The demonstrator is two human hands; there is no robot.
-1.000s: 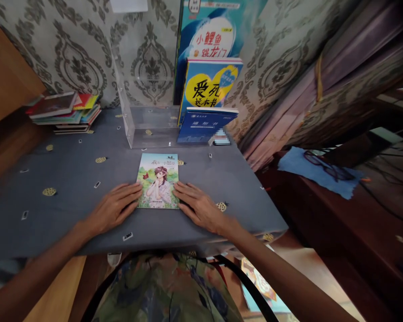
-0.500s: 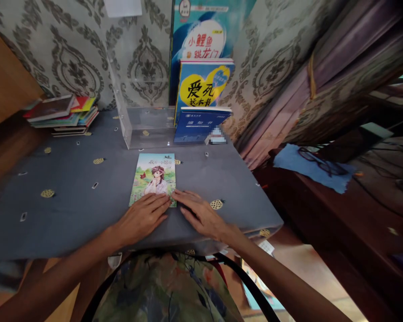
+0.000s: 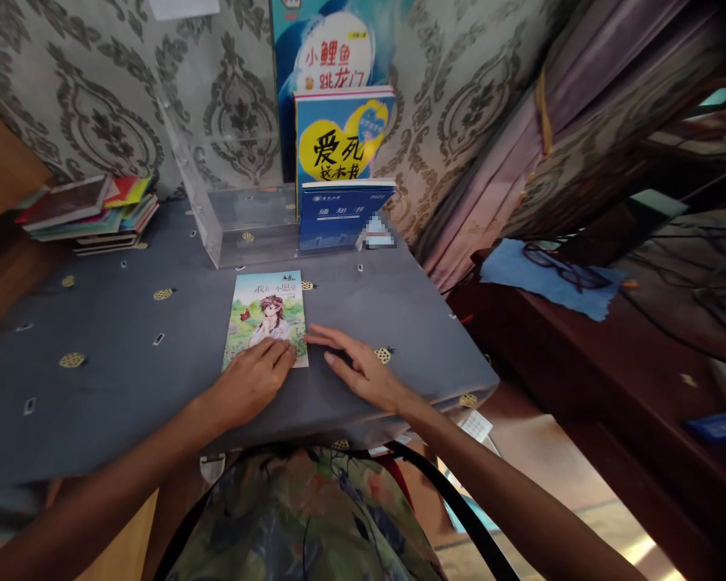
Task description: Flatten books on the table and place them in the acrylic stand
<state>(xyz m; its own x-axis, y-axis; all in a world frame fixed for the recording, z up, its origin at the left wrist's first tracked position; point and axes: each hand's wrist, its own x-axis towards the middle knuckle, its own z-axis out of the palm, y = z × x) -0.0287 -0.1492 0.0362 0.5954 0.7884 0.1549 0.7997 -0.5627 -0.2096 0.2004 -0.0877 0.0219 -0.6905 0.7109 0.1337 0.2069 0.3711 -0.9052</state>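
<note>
A paperback book [image 3: 271,313] with a drawn figure and a red butterfly on its cover lies flat on the dark grey tablecloth [image 3: 181,379]. Across the book's lower edge rests my left hand [image 3: 248,379], its fingers together, bent a little and lying on the cover. My right hand [image 3: 360,367] is open just beside the book's lower right side, fingers stretched toward it and thumb apart. Whether those fingertips touch the book's edge I cannot tell. Part of the cover's bottom is hidden under my left hand.
Behind the book stands a clear acrylic rack [image 3: 211,234]. Its right side holds a navy booklet [image 3: 342,230], a blue-and-yellow book [image 3: 315,117] and a tall teal book [image 3: 287,73]. Books are piled [image 3: 90,210] at the left. Glasses [image 3: 565,270] lie on a blue cloth [image 3: 508,274] at the right.
My right hand has drawn slightly away from the book's edge. The fingers of my left hand have bent more on the cover. The whole view has shifted a little.
</note>
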